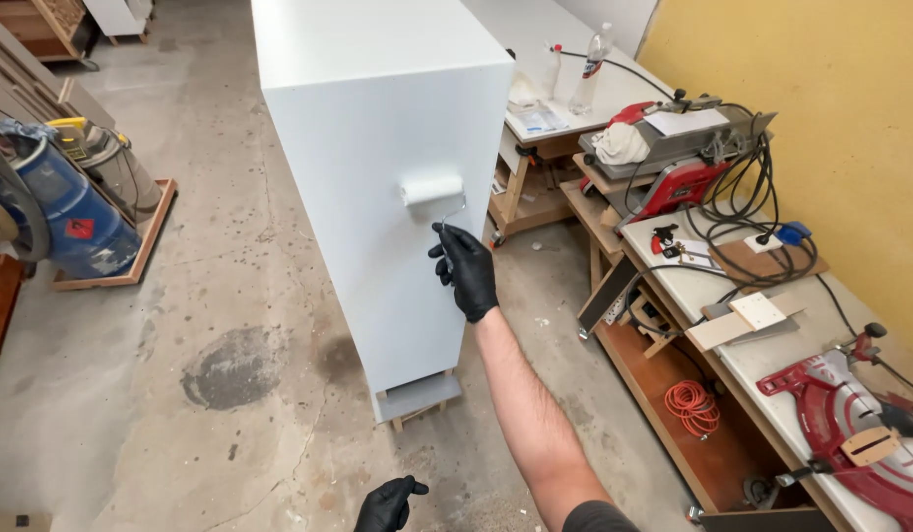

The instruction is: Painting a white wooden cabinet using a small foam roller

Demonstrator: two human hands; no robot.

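I see my right hand (465, 271), in a black glove, stretched out ahead with its grip wrapped tight around the handle of a small paint roller (432, 190). The roller's white, fuzzy sleeve lies flat against the side panel of a tall white cabinet (378, 148), about mid-height on that face. Its long axis runs level, from 9 to 3 o'clock, while the thin wire frame drops from its right end down towards 6 o'clock into my fist. The cabinet is a smooth, matte, box-shaped thing, standing on small wooden blocks (417, 406) on the stained concrete floor (230, 374).

My left hand (389, 504), also gloved in black, hangs low at 6 o'clock of the view with the fingers loosely curled and nothing in them.

At 9 o'clock stands a blue drum (67, 212) with a small red diamond-shaped label on its side, resting on a wooden tray. At 3 o'clock a long work surface (693, 286) carries tangled black cables, a blue plug and pale wood offcuts. A red mitre saw (850, 424) sits at 4 o'clock. At 1 o'clock a clear plastic bottle (589, 69) with a dark band label stands upright beside some papers. A coil of orange cord (693, 406) lies on the lower shelf.
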